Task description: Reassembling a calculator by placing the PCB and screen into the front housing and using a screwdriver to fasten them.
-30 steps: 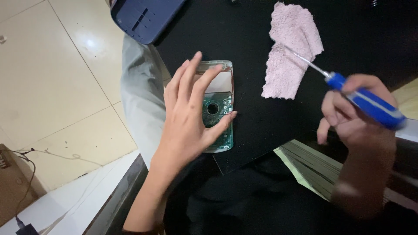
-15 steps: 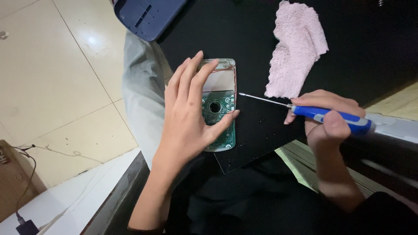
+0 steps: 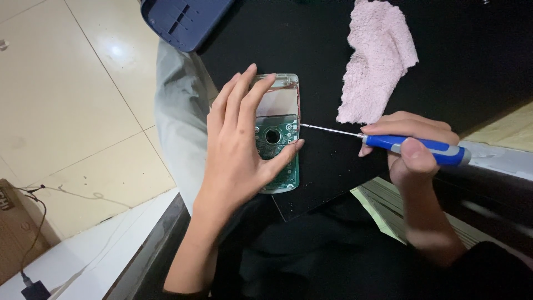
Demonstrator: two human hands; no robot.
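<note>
The left hand (image 3: 241,150) lay flat and spread on the green circuit board (image 3: 276,145) on the black mat (image 3: 322,66), while the right hand (image 3: 413,150) pinched a blue screwdriver (image 3: 411,145) whose tip could slip and scratch it.

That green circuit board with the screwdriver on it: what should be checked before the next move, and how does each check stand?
1. Circuit board held flat by the left hand: ok.
2. Screwdriver gripped firmly in the right hand: ok.
3. Tip at the board's right edge: ok; seated in a screw: cannot tell.
4. Fingers clear of the tip: ok, though the thumb lies close.
5. Pink cloth clear of the tool: ok.
6. Black mat free of loose screws: cannot tell, only tiny specks show.
</note>
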